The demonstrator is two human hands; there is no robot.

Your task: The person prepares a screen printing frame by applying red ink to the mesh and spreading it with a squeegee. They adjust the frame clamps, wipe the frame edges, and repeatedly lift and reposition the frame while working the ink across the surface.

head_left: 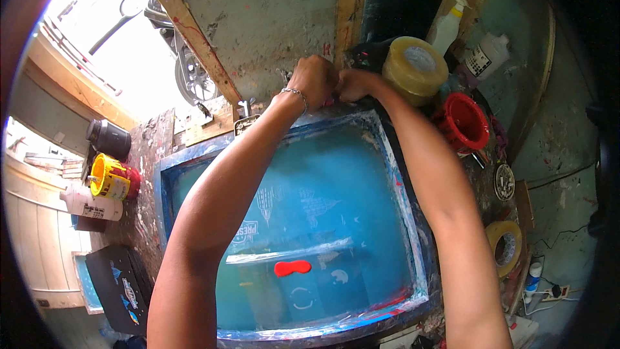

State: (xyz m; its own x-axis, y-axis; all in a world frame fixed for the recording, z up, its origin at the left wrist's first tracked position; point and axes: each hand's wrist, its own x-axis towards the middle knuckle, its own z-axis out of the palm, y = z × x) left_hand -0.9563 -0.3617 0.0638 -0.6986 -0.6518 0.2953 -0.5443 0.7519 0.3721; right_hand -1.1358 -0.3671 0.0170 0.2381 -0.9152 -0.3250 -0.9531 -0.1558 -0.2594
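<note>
A blue-framed screen-printing screen (394, 181) lies beneath my forearms, with teal mesh and faint printed shapes. A blob of red ink (292, 268) sits on its near half, just below a pale streak (290, 252). Beyond the frame's far edge, my left hand (314, 81), with a chain bracelet at the wrist, is closed in a fist. Close beside it on the right, my right hand (355, 85) has its fingers curled inward. A small pinkish bit shows below the hands; whatever they hold is hidden.
Right of the screen are clear tape rolls (416, 68), a red tub (462, 123), a spray bottle (447, 22) and another tape roll (504, 249). On the left stand a yellow ink tub (110, 176), a dark jar (108, 139), a white bottle (92, 203) and dark printed fabric (119, 287).
</note>
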